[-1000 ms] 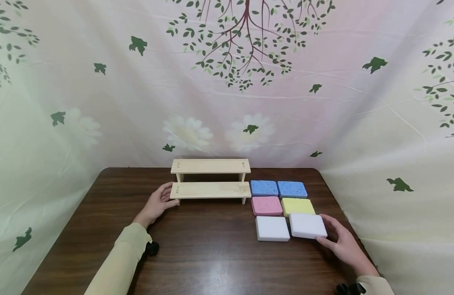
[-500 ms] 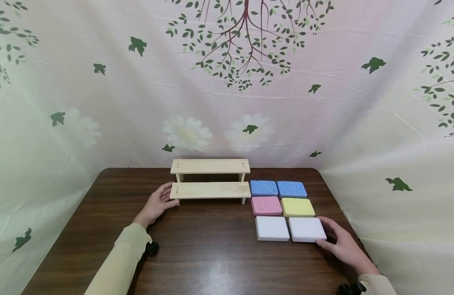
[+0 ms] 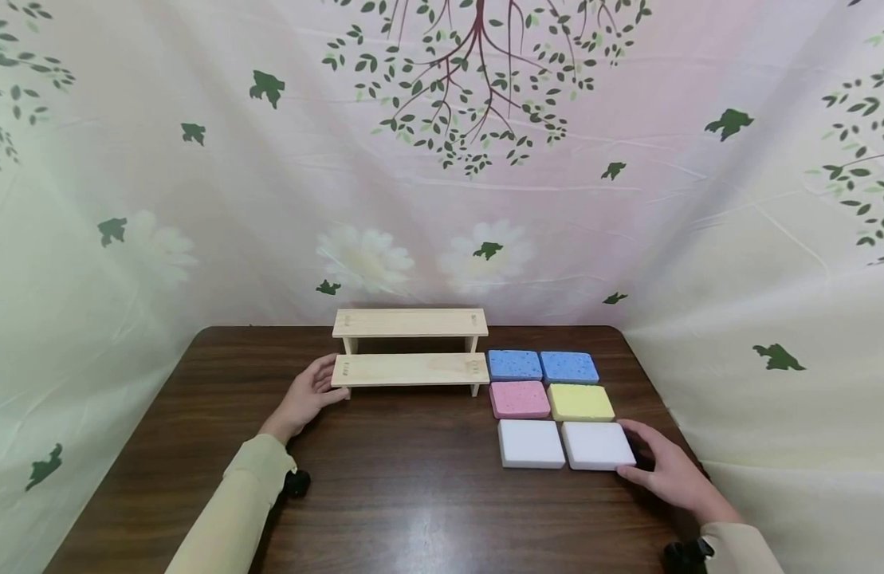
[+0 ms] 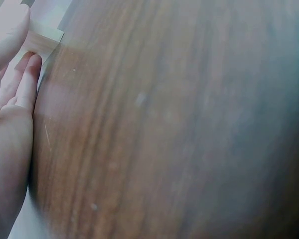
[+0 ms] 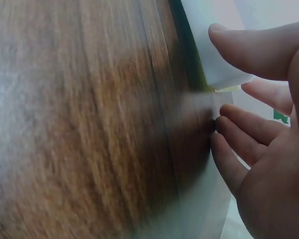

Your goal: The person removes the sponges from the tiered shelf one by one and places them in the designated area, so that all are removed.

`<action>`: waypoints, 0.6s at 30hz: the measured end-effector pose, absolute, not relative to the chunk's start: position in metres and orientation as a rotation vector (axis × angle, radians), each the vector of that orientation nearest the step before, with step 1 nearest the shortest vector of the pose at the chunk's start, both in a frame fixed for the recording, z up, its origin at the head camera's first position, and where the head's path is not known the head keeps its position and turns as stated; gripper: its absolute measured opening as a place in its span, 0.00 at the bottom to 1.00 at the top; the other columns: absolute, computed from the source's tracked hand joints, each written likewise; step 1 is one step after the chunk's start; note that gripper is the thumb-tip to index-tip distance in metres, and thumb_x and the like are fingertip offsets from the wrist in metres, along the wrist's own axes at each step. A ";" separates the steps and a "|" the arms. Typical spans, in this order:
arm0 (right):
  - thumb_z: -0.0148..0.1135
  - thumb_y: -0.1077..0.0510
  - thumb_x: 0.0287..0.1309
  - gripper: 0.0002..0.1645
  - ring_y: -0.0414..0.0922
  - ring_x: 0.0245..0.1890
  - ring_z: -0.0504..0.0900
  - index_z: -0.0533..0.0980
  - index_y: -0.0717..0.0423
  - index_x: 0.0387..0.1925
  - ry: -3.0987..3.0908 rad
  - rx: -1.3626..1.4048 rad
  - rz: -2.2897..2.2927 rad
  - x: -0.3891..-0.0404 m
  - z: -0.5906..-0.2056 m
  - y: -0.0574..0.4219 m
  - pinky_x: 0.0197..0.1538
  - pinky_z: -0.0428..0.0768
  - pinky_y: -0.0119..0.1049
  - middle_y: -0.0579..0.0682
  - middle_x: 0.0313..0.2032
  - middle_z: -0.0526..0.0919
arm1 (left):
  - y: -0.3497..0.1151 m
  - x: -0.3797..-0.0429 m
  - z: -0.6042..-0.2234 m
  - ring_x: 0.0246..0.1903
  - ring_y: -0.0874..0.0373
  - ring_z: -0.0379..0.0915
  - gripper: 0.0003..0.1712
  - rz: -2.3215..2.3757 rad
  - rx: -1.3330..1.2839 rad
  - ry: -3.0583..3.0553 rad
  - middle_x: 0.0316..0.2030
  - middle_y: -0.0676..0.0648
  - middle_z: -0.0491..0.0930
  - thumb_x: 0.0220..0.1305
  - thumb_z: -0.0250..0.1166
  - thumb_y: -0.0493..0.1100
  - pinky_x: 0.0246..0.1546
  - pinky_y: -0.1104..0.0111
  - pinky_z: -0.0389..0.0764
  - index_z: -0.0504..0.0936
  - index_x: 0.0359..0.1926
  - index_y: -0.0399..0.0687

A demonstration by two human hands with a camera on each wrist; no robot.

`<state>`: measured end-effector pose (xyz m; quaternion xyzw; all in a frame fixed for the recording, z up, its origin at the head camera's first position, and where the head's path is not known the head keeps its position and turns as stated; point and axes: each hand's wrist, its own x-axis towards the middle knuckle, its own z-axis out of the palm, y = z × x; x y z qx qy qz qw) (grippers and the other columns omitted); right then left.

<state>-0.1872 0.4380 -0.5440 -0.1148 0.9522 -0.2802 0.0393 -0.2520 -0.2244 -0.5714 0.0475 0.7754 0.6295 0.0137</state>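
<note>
My left hand [image 3: 308, 399] holds the left end of the lower step of a two-tier pale wooden stand [image 3: 410, 369], thumb at the front and fingers behind. In the left wrist view, its fingertips [image 4: 34, 62] meet the pale wood. On the right, my right hand [image 3: 667, 470] pinches the right end of a white block-shaped sponge [image 3: 599, 446] lying on the table. The right wrist view has the thumb [image 5: 224, 35] over the near side of this sponge and the other fingers spread below. Left of it lies a second white sponge [image 3: 531, 444].
Behind the white sponges sit a pink sponge [image 3: 520, 399] and a yellow sponge [image 3: 581, 402]. Two blue sponges [image 3: 514, 365] form the back row, close to the stand's right end. The dark wooden table [image 3: 413, 478] ends at a printed cloth backdrop [image 3: 413, 199].
My right hand has lowered the white sponge from a slight tilt to flat on the table, in line with the other white one. The left hand stays at the stand.
</note>
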 end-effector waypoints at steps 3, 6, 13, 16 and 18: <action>0.82 0.48 0.55 0.52 0.67 0.63 0.77 0.66 0.63 0.73 2.928 -0.349 -0.827 -0.188 -0.544 0.438 0.59 0.81 0.62 0.69 0.68 0.73 | -0.224 -0.252 -0.571 0.74 0.40 0.62 0.52 1.955 0.149 2.416 0.74 0.32 0.67 0.63 0.77 0.36 0.66 0.76 0.70 0.57 0.81 0.41; 0.82 0.47 0.54 0.53 0.68 0.62 0.77 0.66 0.64 0.73 2.932 -0.358 -0.809 -0.188 -0.544 0.438 0.58 0.81 0.62 0.70 0.67 0.73 | -0.224 -0.252 -0.570 0.74 0.40 0.62 0.52 1.945 0.145 2.421 0.74 0.32 0.67 0.63 0.77 0.36 0.69 0.71 0.69 0.57 0.81 0.41; 0.83 0.47 0.53 0.54 0.69 0.64 0.75 0.65 0.64 0.73 2.936 -0.355 -0.779 -0.188 -0.543 0.437 0.59 0.80 0.64 0.71 0.68 0.71 | -0.224 -0.251 -0.567 0.75 0.41 0.63 0.52 1.918 0.129 2.433 0.74 0.32 0.67 0.64 0.77 0.37 0.74 0.58 0.66 0.57 0.81 0.41; 0.83 0.46 0.53 0.56 0.70 0.64 0.74 0.64 0.65 0.74 2.929 -0.351 -0.775 -0.188 -0.544 0.436 0.59 0.80 0.64 0.72 0.69 0.70 | -0.223 -0.251 -0.566 0.74 0.41 0.63 0.52 1.917 0.130 2.434 0.74 0.32 0.67 0.64 0.77 0.36 0.73 0.58 0.66 0.57 0.81 0.42; 0.83 0.46 0.52 0.56 0.69 0.64 0.75 0.64 0.63 0.74 2.926 -0.330 -0.777 -0.187 -0.544 0.435 0.60 0.80 0.64 0.71 0.69 0.70 | -0.223 -0.250 -0.566 0.74 0.41 0.63 0.52 1.923 0.133 2.431 0.74 0.32 0.67 0.64 0.76 0.36 0.73 0.60 0.67 0.57 0.81 0.42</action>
